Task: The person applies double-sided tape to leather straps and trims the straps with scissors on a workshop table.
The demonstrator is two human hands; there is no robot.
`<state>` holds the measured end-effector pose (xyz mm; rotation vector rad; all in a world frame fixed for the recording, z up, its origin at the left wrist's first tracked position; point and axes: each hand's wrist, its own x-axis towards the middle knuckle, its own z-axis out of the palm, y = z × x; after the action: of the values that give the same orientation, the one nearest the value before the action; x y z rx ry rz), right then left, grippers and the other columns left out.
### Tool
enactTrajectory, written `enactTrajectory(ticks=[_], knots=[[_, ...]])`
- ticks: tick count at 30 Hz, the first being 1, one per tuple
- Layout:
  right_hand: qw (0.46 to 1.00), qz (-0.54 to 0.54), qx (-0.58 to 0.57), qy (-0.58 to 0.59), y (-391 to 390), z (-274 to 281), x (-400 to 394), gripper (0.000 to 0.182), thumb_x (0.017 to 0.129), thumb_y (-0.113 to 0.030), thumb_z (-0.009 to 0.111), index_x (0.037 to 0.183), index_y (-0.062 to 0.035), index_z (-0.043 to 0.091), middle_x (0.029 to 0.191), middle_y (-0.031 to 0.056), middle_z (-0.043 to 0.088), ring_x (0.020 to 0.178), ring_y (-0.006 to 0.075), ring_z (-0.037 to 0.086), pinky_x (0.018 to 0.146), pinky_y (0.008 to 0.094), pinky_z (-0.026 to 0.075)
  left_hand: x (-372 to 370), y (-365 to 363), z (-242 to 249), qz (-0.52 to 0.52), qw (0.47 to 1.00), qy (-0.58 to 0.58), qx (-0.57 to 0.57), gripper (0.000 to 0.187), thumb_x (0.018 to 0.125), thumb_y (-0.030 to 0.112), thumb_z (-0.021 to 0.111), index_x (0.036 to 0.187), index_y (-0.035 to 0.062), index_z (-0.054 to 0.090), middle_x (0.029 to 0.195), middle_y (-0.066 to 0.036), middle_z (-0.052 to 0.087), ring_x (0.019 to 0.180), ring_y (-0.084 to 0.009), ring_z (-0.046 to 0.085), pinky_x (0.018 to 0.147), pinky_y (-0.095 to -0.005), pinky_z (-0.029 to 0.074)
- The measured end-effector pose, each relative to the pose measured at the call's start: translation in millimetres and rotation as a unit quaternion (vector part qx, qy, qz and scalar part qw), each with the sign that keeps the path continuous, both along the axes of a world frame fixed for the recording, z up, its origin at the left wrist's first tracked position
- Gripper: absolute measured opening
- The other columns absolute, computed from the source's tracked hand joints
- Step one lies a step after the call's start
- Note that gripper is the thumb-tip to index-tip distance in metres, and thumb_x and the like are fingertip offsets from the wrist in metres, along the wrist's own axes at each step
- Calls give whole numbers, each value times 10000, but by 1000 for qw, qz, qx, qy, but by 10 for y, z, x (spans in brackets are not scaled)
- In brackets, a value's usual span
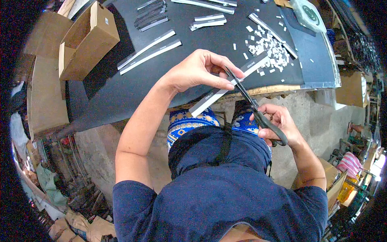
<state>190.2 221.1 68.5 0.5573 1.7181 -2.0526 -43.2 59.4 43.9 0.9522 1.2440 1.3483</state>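
Observation:
My left hand (pixel 205 71) pinches a long black-and-white label strip (pixel 208 101) printed "GENUINE", held slantwise over the near edge of the table. In my right hand (pixel 278 123) is a pair of black-handled scissors (pixel 250 100). Its blades reach up and left to the strip, right beside my left fingertips. Whether the blades have cut into the strip I cannot tell. Just past the strip's upper end lies a pile of small white cut pieces (pixel 271 50). Two more label strips (pixel 151 57) lie flat to the left of my left hand.
A cardboard box (pixel 90 42) stands at the table's left side. Bundles of dark strips (pixel 151 16) and white-edged strips (pixel 207 22) lie toward the back of the black tabletop (pixel 121 103). A roll in clear plastic (pixel 308 15) sits at the far right.

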Motion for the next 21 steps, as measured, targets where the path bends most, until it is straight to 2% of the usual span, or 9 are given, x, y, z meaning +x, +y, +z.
enactTrajectory(ticks=[3,5,6,8,18,20,21], knots=[[1000,2,-4,1,-4,16,-2,405,745,-162,804,1041,-29,561,668,-1,605,463,64,539,388,210,421,-4,-1,0,-5,1000,-6,-2,319,718,23,782,1028,12,710,915,-20,688,729,-45,572,707,-197,477],[1000,-19,-2,-21,-31,59,-21,557,684,-265,845,1046,46,558,633,47,592,444,105,542,392,211,404,-4,-2,3,-7,1000,-6,-5,320,718,21,782,1030,12,709,913,-20,688,726,-46,570,706,-197,477],[1000,-19,-2,-21,-24,51,-15,557,684,-265,845,1046,46,558,633,47,592,444,105,542,392,211,404,-4,-1,3,-7,1000,-6,-5,320,718,21,782,1030,12,709,913,-20,688,726,-46,570,706,-197,477],[1000,-2,-11,-5,-5,23,3,408,747,-167,805,1041,-25,559,677,3,604,465,71,542,396,215,417,-3,2,3,-7,1000,-2,-7,328,716,21,783,1035,11,708,908,-20,686,726,-45,569,705,-196,477],[1000,8,-24,15,-12,11,12,409,766,-161,789,1058,-16,542,656,2,591,463,77,544,395,217,406,-25,14,-23,-8,1000,-7,2,237,719,7,771,951,6,724,1052,-90,691,723,-43,556,706,-208,484],[1000,-9,-3,-14,-24,35,-1,560,681,-306,840,1034,31,566,630,32,580,447,105,547,401,221,427,-28,14,-48,-15,1000,-4,7,259,721,13,774,974,7,720,1019,-72,692,728,-43,558,707,-206,484],[1000,-9,-3,-14,-23,40,-3,560,681,-306,840,1034,31,566,630,32,580,447,105,547,401,221,427,-25,14,-37,-15,1000,-4,7,259,721,13,774,974,7,720,1019,-72,692,728,-43,558,707,-206,484]])
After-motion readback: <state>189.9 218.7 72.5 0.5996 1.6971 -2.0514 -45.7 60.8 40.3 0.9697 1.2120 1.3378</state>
